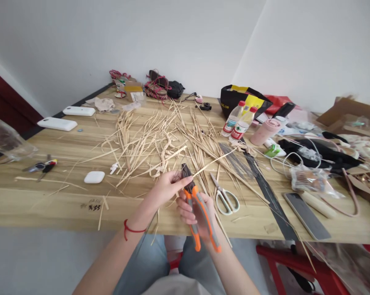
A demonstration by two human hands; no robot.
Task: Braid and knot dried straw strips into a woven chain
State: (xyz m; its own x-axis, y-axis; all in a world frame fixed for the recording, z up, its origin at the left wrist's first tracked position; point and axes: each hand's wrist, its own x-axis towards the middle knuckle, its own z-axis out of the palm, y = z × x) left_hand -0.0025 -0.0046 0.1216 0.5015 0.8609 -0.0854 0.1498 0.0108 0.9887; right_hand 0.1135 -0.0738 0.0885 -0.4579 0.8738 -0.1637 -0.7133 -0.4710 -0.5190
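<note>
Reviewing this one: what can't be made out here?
All in the head view:
Pale strip: near end hidden by the left hand.
Right hand: partly hidden behind the pliers.
Clear container: cut off by the left edge.
Bottle labels: small print too small.

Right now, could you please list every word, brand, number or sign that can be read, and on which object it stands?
"55", perhaps: dark writing on the table, near its front edge; the rest is unclear.
Black bag: yellow letters, too small to read surely.
Two bottles: label print, too blurred.
Box: white label, too small.
</note>
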